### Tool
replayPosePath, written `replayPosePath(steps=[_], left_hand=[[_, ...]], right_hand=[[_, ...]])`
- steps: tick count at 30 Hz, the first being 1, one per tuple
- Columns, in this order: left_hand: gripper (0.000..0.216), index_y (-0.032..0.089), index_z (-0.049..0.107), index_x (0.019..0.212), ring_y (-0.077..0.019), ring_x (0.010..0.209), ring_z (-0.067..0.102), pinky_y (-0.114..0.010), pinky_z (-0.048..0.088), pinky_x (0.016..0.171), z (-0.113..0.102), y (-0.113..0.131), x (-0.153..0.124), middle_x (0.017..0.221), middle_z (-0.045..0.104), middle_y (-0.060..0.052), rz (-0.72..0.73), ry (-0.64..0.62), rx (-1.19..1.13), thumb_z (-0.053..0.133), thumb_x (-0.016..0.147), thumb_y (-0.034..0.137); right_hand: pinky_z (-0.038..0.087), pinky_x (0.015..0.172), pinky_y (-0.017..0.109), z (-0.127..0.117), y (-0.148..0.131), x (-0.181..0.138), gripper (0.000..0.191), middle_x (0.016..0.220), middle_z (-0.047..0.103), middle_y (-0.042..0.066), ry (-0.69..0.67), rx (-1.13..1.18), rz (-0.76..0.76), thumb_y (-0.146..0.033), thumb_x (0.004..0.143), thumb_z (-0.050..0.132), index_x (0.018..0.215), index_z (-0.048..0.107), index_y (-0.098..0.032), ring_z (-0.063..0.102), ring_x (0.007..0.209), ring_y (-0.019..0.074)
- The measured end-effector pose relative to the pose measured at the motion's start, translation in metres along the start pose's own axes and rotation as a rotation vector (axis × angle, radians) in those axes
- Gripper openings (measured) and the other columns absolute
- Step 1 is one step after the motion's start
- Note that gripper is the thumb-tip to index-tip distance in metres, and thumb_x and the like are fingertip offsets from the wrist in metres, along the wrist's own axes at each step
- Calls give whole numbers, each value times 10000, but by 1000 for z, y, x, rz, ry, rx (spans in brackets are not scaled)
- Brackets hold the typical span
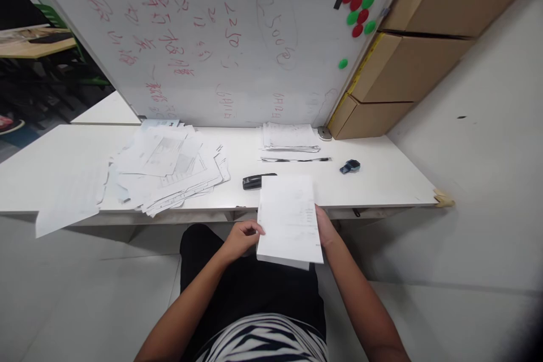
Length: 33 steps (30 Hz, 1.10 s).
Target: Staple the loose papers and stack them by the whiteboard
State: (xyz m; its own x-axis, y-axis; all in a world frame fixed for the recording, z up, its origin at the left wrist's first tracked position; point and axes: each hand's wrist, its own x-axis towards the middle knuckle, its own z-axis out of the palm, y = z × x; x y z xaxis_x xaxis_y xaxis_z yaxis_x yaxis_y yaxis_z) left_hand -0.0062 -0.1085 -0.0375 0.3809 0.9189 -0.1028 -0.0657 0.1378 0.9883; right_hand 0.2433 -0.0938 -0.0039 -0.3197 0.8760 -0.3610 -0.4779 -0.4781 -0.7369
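Observation:
I hold a stack of white paper sheets [288,218] over the near edge of the white table [382,184]. My left hand [242,237] grips the stack's left edge with curled fingers. My right hand [326,226] holds its right edge, mostly hidden behind the sheets. A black stapler [253,181] lies on the table just beyond the stack's far left corner.
A messy pile of papers [169,167] covers the table's left side, with one sheet [68,203] overhanging the edge. A neat paper stack [291,137] and a thin strip [296,159] lie at the back. A small dark blue object [350,167] sits right. A whiteboard [220,39] and cardboard boxes [403,62] stand behind.

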Motion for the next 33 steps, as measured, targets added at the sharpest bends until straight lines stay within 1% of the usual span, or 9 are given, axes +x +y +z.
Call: replayPosePath(steps=[5,9,13,17,19,21,26,29,33], left_hand=[[100,172,707,772,-154,778,595,-269,451,730,-9,3,-2,826,665,-37,10,177,212,633,719,214],[128,184,706,776,-157,779,592,-283,456,740,-11,12,-7,831,674,-28,1,183,313,596,729,231],[158,187,688,824,-156,806,597,-290,465,755,-10,21,-13,861,669,-30,-30,180,226,579,787,296],[380,202,563,1138,-133,760,616,-260,481,687,-3,30,-14,927,665,-38,-94,182,-66,622,802,368],[628,223,384,1341,-152,837,645,-283,501,749,5,39,-9,1001,677,-61,-81,199,-151,659,799,380],[751,220,277,1410,-180,922,655,-327,508,823,13,53,0,1020,691,-74,-35,233,-158,676,799,393],[398,174,607,1096,-218,987,641,-340,509,851,22,95,35,1036,695,-79,266,301,39,663,805,440],[283,183,654,944,-201,916,642,-319,503,817,17,108,56,944,700,-46,410,393,224,668,801,427],[255,188,649,934,-187,897,634,-305,490,808,12,101,75,915,688,-34,428,428,249,647,814,414]], right_hand=[[430,999,470,7,-1,-5,629,1134,691,89,-11,-5,-95,-685,863,384,1200,618,-209,579,1166,292],[449,993,424,10,3,-8,502,1216,656,61,9,-181,-98,-448,805,670,1263,568,-269,597,1140,257],[442,1009,408,12,5,-10,525,1265,623,66,39,-325,-197,-360,771,719,1259,556,-260,590,1142,234],[406,1044,401,14,1,-16,455,1290,597,65,68,-522,-290,-339,813,668,1242,545,-253,553,1185,221],[419,1031,393,17,-3,-20,445,1307,576,63,55,-607,-309,-330,844,629,1269,511,-271,535,1205,220],[439,1008,387,21,-10,-23,432,1303,567,71,78,-680,-360,-326,864,602,1278,488,-281,532,1205,224],[449,992,396,34,-37,-10,454,1223,590,97,238,-724,-683,-331,814,666,1221,475,-263,552,1169,243],[437,1009,397,40,-50,10,471,1226,577,94,248,-649,-825,-342,787,693,1186,456,-261,531,1196,241],[442,1001,395,45,-50,36,469,1202,579,88,262,-578,-840,-385,802,655,1198,437,-260,552,1160,225]])
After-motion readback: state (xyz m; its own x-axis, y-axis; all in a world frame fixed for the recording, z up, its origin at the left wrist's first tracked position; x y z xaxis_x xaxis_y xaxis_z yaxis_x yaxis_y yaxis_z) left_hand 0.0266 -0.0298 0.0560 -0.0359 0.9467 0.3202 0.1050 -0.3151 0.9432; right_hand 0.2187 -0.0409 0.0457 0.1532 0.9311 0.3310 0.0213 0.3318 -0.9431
